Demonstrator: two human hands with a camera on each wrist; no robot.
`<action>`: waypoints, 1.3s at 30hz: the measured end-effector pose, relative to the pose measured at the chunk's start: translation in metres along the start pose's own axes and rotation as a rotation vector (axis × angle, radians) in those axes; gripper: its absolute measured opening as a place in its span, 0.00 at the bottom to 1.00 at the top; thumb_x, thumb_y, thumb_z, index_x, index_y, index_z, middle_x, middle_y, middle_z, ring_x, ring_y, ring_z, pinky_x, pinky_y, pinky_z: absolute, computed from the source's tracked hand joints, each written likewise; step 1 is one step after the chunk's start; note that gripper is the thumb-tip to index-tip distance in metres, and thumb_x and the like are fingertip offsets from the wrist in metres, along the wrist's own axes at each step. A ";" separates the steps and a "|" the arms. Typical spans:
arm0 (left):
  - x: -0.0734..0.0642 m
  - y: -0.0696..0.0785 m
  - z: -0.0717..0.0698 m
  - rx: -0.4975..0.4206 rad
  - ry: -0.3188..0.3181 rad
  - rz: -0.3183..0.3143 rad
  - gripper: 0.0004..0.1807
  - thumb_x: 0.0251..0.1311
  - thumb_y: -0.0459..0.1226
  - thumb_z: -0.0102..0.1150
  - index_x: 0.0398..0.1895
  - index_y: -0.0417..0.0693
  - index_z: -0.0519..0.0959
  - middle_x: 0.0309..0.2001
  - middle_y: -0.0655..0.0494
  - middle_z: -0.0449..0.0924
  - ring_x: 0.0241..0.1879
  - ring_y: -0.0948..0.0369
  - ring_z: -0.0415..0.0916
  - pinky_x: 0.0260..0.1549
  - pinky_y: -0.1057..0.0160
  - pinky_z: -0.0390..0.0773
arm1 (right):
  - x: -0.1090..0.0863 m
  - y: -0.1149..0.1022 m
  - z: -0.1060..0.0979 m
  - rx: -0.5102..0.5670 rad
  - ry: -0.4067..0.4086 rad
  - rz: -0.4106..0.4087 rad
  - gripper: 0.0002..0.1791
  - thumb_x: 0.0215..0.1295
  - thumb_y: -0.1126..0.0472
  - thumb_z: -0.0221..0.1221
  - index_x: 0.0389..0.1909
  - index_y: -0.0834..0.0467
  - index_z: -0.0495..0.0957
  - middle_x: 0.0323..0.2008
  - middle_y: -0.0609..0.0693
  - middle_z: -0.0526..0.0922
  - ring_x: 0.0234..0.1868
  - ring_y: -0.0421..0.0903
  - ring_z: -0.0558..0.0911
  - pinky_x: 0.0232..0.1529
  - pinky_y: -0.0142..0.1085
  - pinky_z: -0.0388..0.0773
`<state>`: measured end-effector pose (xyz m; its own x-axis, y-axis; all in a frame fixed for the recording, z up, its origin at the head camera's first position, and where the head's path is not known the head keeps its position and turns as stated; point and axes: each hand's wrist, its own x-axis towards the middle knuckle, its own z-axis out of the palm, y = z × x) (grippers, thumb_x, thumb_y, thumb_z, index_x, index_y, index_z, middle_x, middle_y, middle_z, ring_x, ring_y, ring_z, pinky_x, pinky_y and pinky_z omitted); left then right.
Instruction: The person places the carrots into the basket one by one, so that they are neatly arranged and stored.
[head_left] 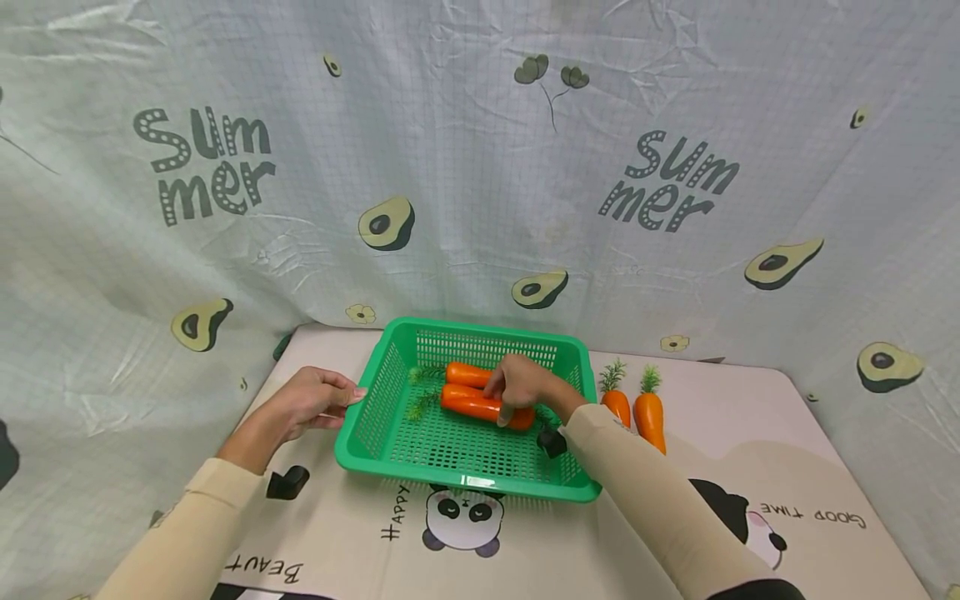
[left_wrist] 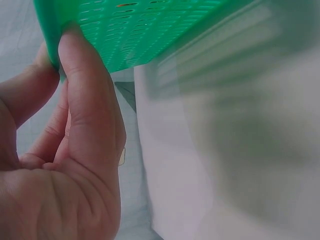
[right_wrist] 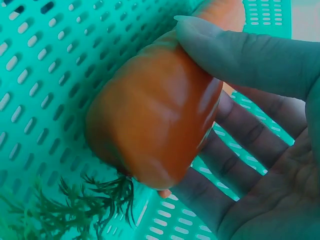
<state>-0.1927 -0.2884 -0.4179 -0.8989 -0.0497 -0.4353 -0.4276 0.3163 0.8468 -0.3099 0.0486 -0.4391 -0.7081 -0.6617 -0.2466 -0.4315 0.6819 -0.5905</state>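
A green plastic basket [head_left: 472, 454] with slotted walls stands in the middle of the head view. My left hand [head_left: 311, 402] pinches its left rim between thumb and fingers; the left wrist view shows the fingers against the outside of the basket wall [left_wrist: 130, 35]. Inside the basket, my right hand [head_left: 521, 382] holds an orange carrot [right_wrist: 150, 112], thumb across one side and fingers on the other. Green leaves [right_wrist: 100, 200] sprout from its thick end, toward the wrist. Beside it lie other carrots [head_left: 467, 374], their leaves [head_left: 423, 406] pointing left.
Two more carrots, one [head_left: 649, 417] fully visible and one [head_left: 617, 404] partly behind the right forearm, lie on the table right of the basket. The pale table cover [head_left: 555, 550] bears panda prints. A printed sheet [head_left: 465, 167] hangs behind and at both sides.
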 end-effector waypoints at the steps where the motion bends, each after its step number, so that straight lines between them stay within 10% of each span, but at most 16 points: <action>1: 0.000 0.000 0.000 -0.001 -0.001 0.001 0.14 0.69 0.39 0.67 0.47 0.35 0.82 0.29 0.57 0.82 0.30 0.62 0.82 0.30 0.65 0.87 | -0.001 0.000 0.000 0.003 0.003 0.003 0.24 0.42 0.72 0.81 0.45 0.61 0.91 0.44 0.52 0.92 0.42 0.43 0.86 0.45 0.36 0.87; 39: -0.001 0.001 0.001 0.002 0.003 -0.003 0.14 0.70 0.37 0.66 0.49 0.33 0.81 0.30 0.56 0.81 0.31 0.63 0.82 0.31 0.64 0.88 | -0.003 -0.005 0.008 -0.032 0.008 0.028 0.22 0.44 0.70 0.81 0.43 0.57 0.91 0.38 0.49 0.91 0.38 0.42 0.84 0.43 0.36 0.86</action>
<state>-0.1922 -0.2870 -0.4166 -0.8978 -0.0539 -0.4372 -0.4304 0.3182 0.8447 -0.3010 0.0446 -0.4416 -0.7245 -0.6397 -0.2567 -0.4287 0.7098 -0.5589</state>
